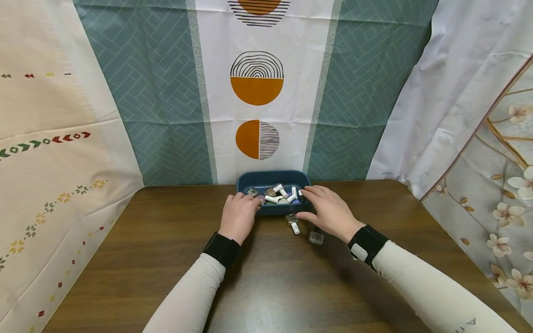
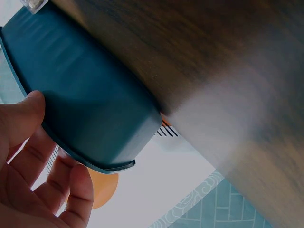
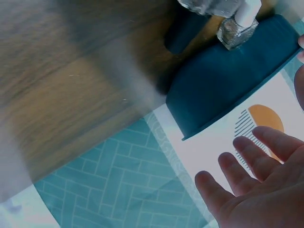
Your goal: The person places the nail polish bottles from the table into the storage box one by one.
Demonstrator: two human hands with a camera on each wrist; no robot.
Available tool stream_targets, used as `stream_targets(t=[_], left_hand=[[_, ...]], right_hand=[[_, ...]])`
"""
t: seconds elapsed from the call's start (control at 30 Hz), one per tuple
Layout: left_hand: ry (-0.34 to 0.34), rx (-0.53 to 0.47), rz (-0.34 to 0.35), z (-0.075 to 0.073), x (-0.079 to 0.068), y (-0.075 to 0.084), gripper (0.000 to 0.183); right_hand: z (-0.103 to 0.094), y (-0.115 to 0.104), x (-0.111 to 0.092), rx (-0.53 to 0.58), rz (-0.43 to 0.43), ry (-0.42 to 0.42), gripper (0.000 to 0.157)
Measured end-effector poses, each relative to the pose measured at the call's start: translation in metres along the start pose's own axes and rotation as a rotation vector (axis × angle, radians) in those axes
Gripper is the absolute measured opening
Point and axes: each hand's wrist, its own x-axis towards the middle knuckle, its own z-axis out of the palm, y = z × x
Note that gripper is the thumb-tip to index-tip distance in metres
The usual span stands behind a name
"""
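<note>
A dark blue plastic bin (image 1: 272,175) stands at the table's back edge, holding several nail polish bottles, many with white caps (image 1: 271,199). My left hand (image 1: 240,215) is at its front left corner. In the left wrist view, the thumb lies against the outer side of the rim while fingertips pass behind it, pinching the bin's edge. My right hand (image 1: 331,212) hovers by the front right corner, fingers spread, holding nothing. Below it lie a white-capped nail polish bottle (image 1: 294,227) near the bin's front and a clear bottle with a dark cap (image 1: 316,238).
The brown wooden table (image 1: 166,259) spreads out in front of the bin. Behind it hangs a teal and white patterned curtain (image 1: 175,92). Further cloths hang on the left (image 1: 54,152) and right (image 1: 441,106) sides.
</note>
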Motion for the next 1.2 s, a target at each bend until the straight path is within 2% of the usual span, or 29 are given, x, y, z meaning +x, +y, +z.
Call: stream_targets(t=[0.37,0.73,0.93,1.2], left_hand=[[-0.003,-0.01,-0.007,0.001,0.001,0.0,0.019],[0.012,-0.026,0.003,0.0,0.0,0.0,0.02],[0.035,-0.021,0.013,0.001,0.0,0.0,0.02],[0.056,-0.011,0.027,0.001,-0.001,0.0,0.017]], right_hand=[[-0.003,0.008,-0.021,-0.005,-0.024,0.0,0.079],[0.001,0.012,-0.045,-0.002,-0.108,0.042,0.076],[0.004,0.015,-0.052,-0.008,-0.127,0.01,0.078],[0.012,0.017,-0.06,-0.02,-0.114,-0.08,0.081]])
